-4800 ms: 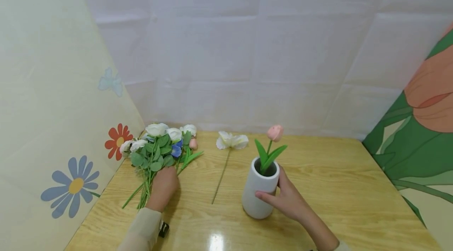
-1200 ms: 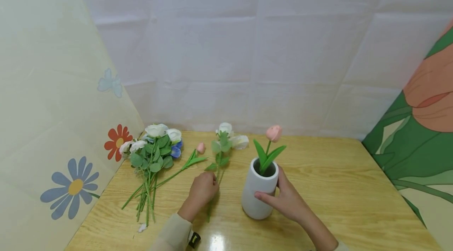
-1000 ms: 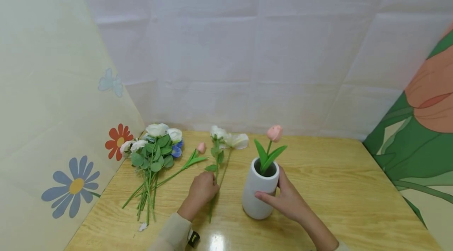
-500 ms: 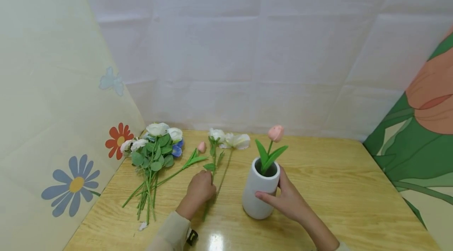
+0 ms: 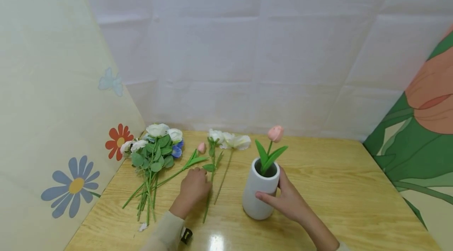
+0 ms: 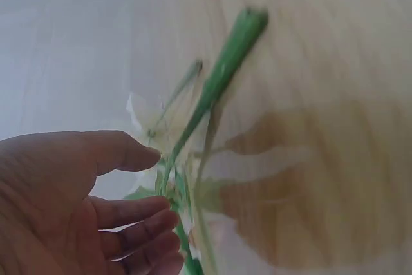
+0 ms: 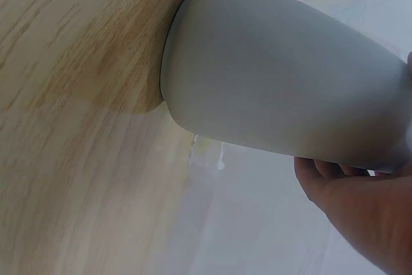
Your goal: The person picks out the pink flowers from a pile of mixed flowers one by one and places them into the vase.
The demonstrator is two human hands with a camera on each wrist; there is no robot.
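My left hand [image 5: 194, 186] is beside the stem of a white flower with green leaves [image 5: 209, 167], which lies on the table. In the left wrist view, the thumb and fingers are apart, and the green stem [image 6: 225, 62] lies just past the fingertips. To its right lies a white wide-petalled flower [image 5: 239, 142] on a thin stem. My right hand [image 5: 291, 200] grips a white vase [image 5: 253, 200] from its right side, thumb in front. The vase stands upright on the table and holds one pink tulip [image 5: 275, 134]; its lower stem is hidden inside.
A heap of white and blue flowers [image 5: 155, 154] lies at the left of the wooden table [image 5: 336, 188], stems toward me. Between it and my left hand lies another pink tulip [image 5: 201, 147]. A small white scrap [image 5: 142, 227] is near the stem ends. Printed cloths hang around.
My left hand brought the leafy white flower from the heap, laid it left of the wide-petalled one, let go and drew back slightly left. A tulip shifted off the heap. The right hand stayed.
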